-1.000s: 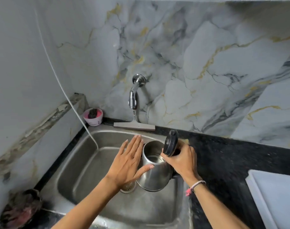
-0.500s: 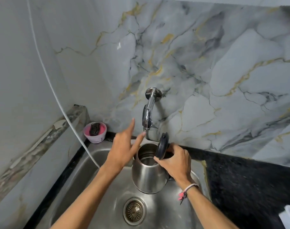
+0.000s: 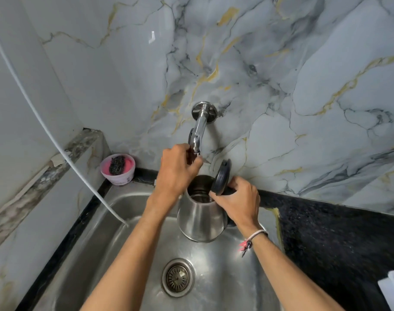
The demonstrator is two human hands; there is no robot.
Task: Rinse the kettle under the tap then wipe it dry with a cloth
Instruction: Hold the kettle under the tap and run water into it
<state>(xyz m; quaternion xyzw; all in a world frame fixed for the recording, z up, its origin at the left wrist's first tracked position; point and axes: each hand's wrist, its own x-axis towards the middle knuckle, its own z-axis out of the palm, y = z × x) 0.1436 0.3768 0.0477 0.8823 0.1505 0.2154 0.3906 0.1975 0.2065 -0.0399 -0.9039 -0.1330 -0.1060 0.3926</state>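
A thin white cord (image 3: 57,140) curves down the left wall into the steel sink (image 3: 133,203), its end touching the basin's left slope. In the back left corner, on the dark tabletop (image 3: 326,230) edge, sits a pink tub (image 3: 118,169) holding a dark scrubber. The sink's left half lies bare steel, with the drain (image 3: 178,277) near the front middle and free floor around it. The left hand (image 3: 177,170) reaches up to the wall tap (image 3: 197,135), its grip curled about the tap's lower end; no water is seen running. Just right and below, the steel kettle (image 3: 200,218) is held upright over the basin, mouth under the spout, with its black lid (image 3: 222,177) standing open. The right hand (image 3: 238,202) has its grip wrapped on the kettle's handle side, thumb at the rim. Right of the sink, the tabletop runs bare to a white board (image 3: 393,288) at the frame's corner.
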